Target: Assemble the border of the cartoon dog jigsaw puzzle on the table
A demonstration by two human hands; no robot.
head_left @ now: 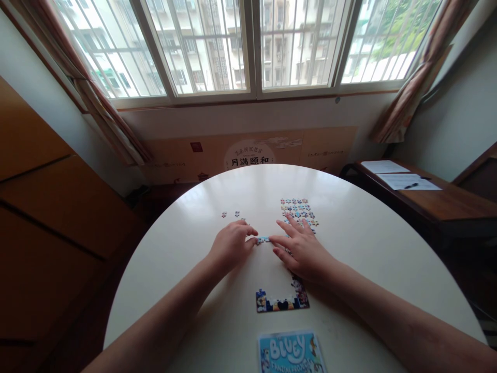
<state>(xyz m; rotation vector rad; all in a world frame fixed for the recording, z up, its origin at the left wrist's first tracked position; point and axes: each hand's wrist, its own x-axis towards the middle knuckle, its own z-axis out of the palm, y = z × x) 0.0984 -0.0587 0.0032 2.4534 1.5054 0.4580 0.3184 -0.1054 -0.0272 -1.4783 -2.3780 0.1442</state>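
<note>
On the white round table, a short strip of joined light-blue puzzle pieces (263, 240) lies between my two hands. My left hand (232, 244) is at its left end, thumb and fingers slightly apart around the edge. My right hand (302, 248) has its fingers spread, one fingertip at the strip's right end, the palm over the table. Beyond it sit rows of loose puzzle pieces (297, 208), partly covered by the fingers. Nearer to me is a partly joined puzzle section (282, 304) with a dark lower edge. Two loose pieces (237, 214) lie past my left hand.
A blue "Bluey" picture card or box (291, 353) lies at the near edge of the white table (186, 223). Papers (407, 181) and a pen rest on a brown wooden desk (466, 199) at the right. A barred window and curtains are behind.
</note>
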